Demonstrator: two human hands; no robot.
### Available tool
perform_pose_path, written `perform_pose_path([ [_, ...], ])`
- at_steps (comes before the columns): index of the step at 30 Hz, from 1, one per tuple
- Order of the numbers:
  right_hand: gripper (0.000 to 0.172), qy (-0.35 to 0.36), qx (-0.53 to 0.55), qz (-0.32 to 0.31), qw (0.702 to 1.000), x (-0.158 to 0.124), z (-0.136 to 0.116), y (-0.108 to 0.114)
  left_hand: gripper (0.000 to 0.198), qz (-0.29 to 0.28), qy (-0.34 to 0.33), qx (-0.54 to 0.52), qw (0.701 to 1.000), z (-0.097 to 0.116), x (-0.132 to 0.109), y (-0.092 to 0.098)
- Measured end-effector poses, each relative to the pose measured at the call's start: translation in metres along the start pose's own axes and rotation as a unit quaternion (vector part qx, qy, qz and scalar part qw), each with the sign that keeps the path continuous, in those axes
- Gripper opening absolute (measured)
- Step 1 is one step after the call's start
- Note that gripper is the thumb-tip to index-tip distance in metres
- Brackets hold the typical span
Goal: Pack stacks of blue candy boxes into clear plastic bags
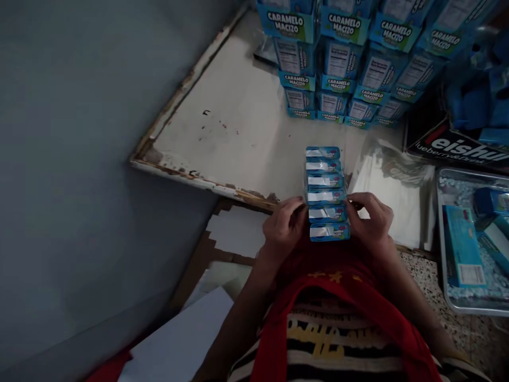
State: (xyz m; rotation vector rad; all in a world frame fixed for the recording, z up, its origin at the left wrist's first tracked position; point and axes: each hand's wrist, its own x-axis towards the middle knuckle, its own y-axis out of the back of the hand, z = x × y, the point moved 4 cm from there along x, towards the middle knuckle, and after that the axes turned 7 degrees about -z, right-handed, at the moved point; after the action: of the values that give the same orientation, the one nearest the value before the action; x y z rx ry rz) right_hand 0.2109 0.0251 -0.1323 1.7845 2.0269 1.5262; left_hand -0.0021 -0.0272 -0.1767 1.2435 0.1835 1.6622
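A row of several small blue candy packs [326,197] with white label strips lies in front of me, stretching from the table over its front edge towards my body. Clear, shiny plastic shows along the sides of the row. At its left side my left hand [284,220] is closed, thumb and fingers pinching the edge of the plastic. My right hand [369,216] pinches the opposite side at about the same height. The fingertips are partly hidden in the dim light.
Stacked blue candy boxes [338,85] stand at the back. Clear plastic bags [392,185] lie to the right, beside a metal tray [443,254] of small pale candies and blue boxes. A black printed carton [457,140] sits behind the tray. A wall [79,132] bounds the left.
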Motion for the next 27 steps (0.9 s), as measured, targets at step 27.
perform_pose_path([
  [27, 0.036, -0.189, 0.104, -0.045, 0.975, -0.069, 0.026, -0.03, 0.028, -0.077, 0.238, -0.061, 0.966, -0.011, -0.054, -0.017],
])
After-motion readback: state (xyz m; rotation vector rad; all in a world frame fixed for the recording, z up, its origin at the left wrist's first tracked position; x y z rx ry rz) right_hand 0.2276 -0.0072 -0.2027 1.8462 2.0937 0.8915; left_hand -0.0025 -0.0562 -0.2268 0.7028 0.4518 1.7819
